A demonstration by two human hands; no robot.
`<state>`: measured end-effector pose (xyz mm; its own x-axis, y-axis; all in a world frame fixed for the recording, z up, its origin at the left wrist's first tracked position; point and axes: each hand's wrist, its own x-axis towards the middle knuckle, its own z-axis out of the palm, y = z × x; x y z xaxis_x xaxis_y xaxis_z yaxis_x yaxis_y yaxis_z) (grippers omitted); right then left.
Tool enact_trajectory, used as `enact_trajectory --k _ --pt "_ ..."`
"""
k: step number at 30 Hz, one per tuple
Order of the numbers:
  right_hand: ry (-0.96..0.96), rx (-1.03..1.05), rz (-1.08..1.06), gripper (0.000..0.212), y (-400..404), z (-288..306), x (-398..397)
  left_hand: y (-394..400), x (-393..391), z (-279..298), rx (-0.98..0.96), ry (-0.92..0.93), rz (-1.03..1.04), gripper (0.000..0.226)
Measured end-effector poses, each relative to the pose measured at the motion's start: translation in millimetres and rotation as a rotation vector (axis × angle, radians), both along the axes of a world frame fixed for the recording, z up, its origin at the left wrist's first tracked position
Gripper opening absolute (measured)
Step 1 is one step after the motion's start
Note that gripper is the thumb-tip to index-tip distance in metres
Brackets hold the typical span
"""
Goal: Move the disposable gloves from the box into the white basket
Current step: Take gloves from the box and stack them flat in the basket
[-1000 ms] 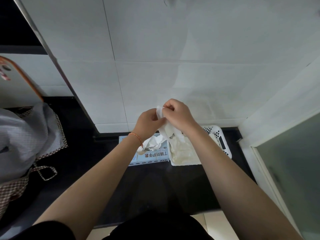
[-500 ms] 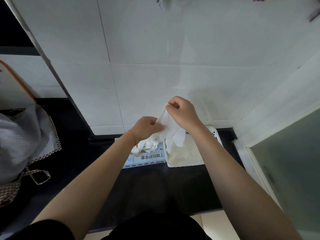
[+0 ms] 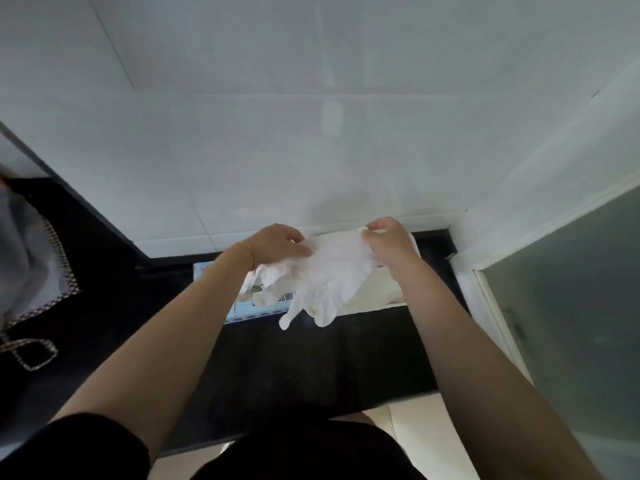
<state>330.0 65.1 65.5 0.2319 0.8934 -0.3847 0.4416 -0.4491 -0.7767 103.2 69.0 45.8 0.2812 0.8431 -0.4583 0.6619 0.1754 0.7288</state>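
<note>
The glove [image 3: 332, 271] is hanging stretched between both hands above the table's back edge, the left hand [image 3: 277, 245] and right hand [image 3: 389, 242] each pinching its cuff. Its fingers are dangling over the box [image 3: 256, 306], seemingly short of the white basket [image 3: 377, 296], so letting go now risks missing it.

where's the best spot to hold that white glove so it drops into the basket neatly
Grip the glove at its cuff edge, from above, as the right hand pinches it now. It hangs limp with its fingers pointing down, so holding the top edge lets them lead into the white basket. The left hand grips the other side of the cuff, spreading it.
</note>
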Motion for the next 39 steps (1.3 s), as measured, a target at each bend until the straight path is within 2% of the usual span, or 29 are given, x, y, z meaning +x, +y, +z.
enact_trajectory --k 3,7,11,15,21,25,31,35,39 --pt "0.009 -0.06 0.038 0.028 -7.2 -23.7 23.4 12.9 22.4 -29.3 0.028 0.192 -0.092 0.027" --pt "-0.032 -0.094 0.137 0.02 -4.9 -52.2 57.4 31.0 57.7 -49.2 0.093 0.307 -0.118 0.035" --pt "-0.103 -0.091 0.207 0.026 10.8 -73.5 84.9 43.9 85.8 -55.7 0.167 0.358 -0.117 0.036" --pt "-0.207 -0.103 0.301 0.024 23.0 -84.3 101.4 45.9 109.0 -58.6 0.236 0.52 -0.177 0.033" --pt "-0.374 -0.178 0.497 0.042 30.9 -94.2 101.0 17.4 136.5 -85.5 0.694 0.613 -0.265 0.031" --pt "-0.62 -0.093 0.668 0.036 27.6 -98.1 101.0 -3.8 141.7 -102.5 0.506 0.623 -0.439 0.059" --pt "-0.944 -0.004 0.892 0.028 23.4 -101.9 101.7 -19.1 134.2 -118.7 0.346 0.701 -0.302 0.103" --pt "-1.118 0.065 0.977 0.031 19.7 -104.9 97.7 -25.5 131.6 -124.0 0.253 0.712 -0.295 0.112" --pt "-1.206 0.054 0.984 0.029 11.8 -114.7 93.5 -25.3 131.8 -131.3 0.224 0.726 -0.314 0.118"
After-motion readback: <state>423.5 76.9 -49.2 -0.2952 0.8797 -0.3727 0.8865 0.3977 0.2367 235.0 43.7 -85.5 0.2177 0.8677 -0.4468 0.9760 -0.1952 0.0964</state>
